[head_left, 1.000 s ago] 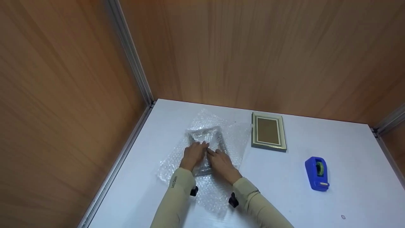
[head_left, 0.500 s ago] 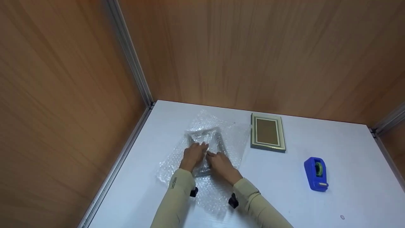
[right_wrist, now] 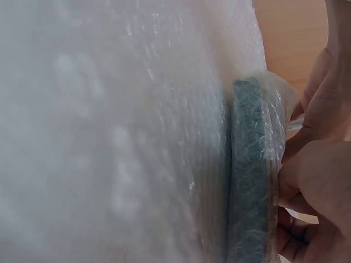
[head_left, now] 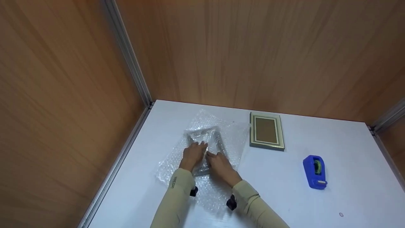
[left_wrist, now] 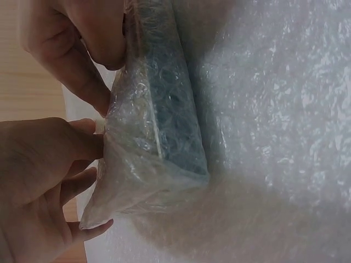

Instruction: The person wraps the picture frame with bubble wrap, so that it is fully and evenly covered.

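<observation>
A picture frame [head_left: 220,139] lies wrapped in clear bubble wrap [head_left: 202,196], whose loose sheet spreads around it on the table. My left hand [head_left: 193,155] pinches folded wrap over the middle of the frame, its fingers bent; a lower finger touches the wrap's loose corner in the left wrist view. Close beside it, my right hand [head_left: 221,166] has its thumb and curled fingers on the same fold. Between the fingertips shows a small whitish strip [left_wrist: 100,126]. In the right wrist view the frame's dark side [right_wrist: 249,175] shows through the bubbles.
A second picture frame [head_left: 266,131], gold-edged with a brown panel, lies at the back, right of the wrap. Farther right stands a blue tape dispenser [head_left: 314,172] with a green roll. Wooden panels [head_left: 253,57] wall in the white table [head_left: 278,177].
The right hand's fingers have drawn in and bent a little on the fold. The left hand keeps its place. The head view has shifted slightly.
</observation>
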